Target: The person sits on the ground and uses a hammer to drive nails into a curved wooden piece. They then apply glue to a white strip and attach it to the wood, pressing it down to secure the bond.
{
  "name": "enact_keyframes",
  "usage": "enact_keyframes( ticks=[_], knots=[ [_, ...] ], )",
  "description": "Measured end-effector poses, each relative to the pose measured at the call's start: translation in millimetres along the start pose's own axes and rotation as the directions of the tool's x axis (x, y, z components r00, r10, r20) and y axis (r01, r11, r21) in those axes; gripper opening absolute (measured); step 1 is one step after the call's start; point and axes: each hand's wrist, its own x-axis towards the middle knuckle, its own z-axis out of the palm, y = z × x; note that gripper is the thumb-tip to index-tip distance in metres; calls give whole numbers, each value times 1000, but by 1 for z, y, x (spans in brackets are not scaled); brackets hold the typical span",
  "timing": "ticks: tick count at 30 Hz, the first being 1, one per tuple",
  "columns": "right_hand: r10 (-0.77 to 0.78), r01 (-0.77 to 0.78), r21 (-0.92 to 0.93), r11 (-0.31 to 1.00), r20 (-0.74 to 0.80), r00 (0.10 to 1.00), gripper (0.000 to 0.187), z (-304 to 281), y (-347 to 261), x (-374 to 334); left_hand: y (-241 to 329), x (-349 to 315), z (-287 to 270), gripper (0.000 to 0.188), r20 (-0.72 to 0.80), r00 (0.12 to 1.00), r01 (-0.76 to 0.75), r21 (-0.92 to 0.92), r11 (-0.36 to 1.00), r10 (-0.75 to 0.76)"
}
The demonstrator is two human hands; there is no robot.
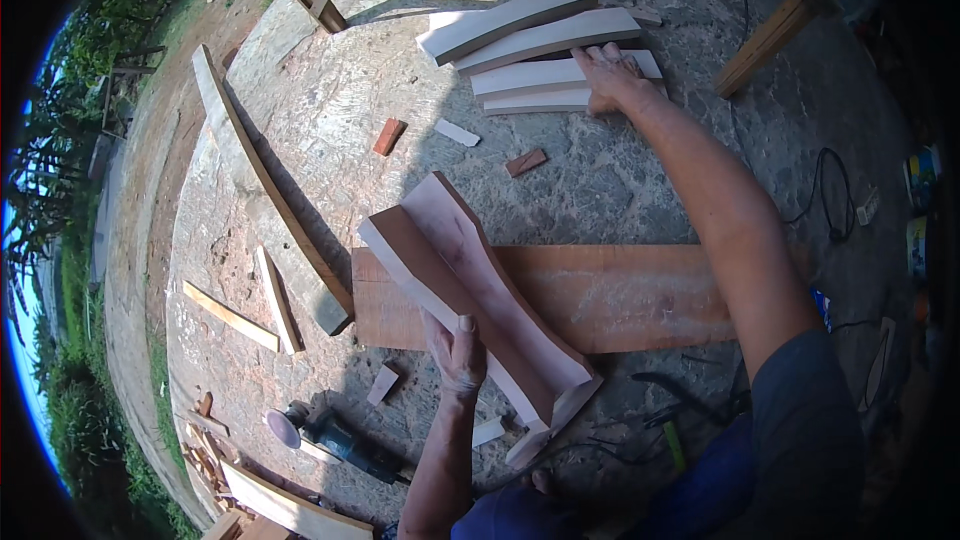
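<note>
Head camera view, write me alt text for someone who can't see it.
A person's left hand grips shaped wooden pieces, while the right hand, stretched farther out, touches pale curved boards. A brown plank and a disc-ended power tool lie on the rough ground.

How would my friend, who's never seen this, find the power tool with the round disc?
Start at the wide reddish-brown board lying flat on the grey ground. Go down and left, past the left hand, to beside that forearm. The power tool is the dark, chunky thing with a pale round disc at one end, unlike the plain wood scraps around it.
</note>
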Motion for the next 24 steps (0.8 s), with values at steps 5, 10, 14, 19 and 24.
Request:
enact_keyframes(
  ticks=[5,10,14,19,24],
  knots=[
    [-35,42,-61,997,116,993,83,-12,-9,-3,-1,3,-1,66,9,999,-52,-39,998,53],
    [-112,86,144,986,184,977,84,3,14,-22,-11,-2,-2,61,8,998,-58,47,997,57],
    [-162,132,198,971,145,976,80,9,5,-67,0,1,0,60,-2,999,-37,-128,991,37],
    [-184,184,186,965,-16,983,82,-29,19,-154,4,5,-5,60,37,999,-24,-224,974,33],
    [-405,426,117,897,-166,899,87,-37,79,-265,14,19,1,59,161,986,-8,-215,976,44]
  ],
)
